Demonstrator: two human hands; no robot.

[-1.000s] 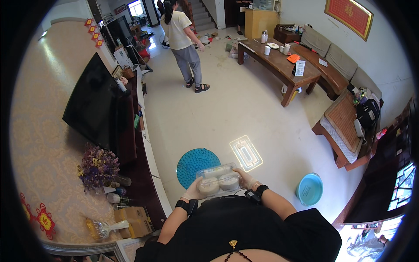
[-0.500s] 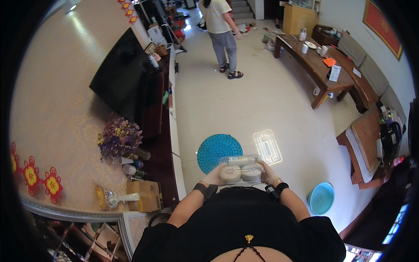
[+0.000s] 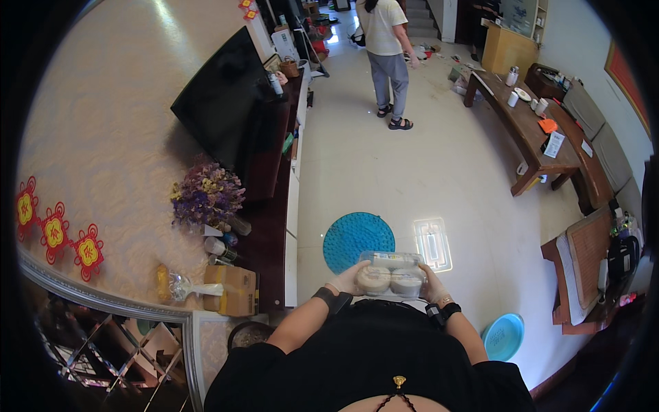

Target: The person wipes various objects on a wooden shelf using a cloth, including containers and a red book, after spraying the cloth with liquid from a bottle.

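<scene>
A clear plastic box (image 3: 390,260) is held level in front of my chest, one hand at each end. Through its walls show two round whitish things side by side and a pale cylinder behind them; their kind I cannot make out. My left hand (image 3: 348,279) is closed on the box's left end. At the right end, my right hand (image 3: 432,282) grips it, fingers partly hidden behind the plastic. Both hands look covered in thin pale gloves, and dark bands sit on both wrists.
A round blue mat (image 3: 358,239) lies on the floor just beyond the box. To the right are a light-blue basin (image 3: 504,337) and a wooden table (image 3: 519,132). Along the left runs a dark cabinet (image 3: 276,213) with a cardboard box (image 3: 237,290). Farther off stands a person (image 3: 386,55).
My view has turned slightly, so the room sits farther right in the picture. Both hands still hold the clear box in front of my chest.
</scene>
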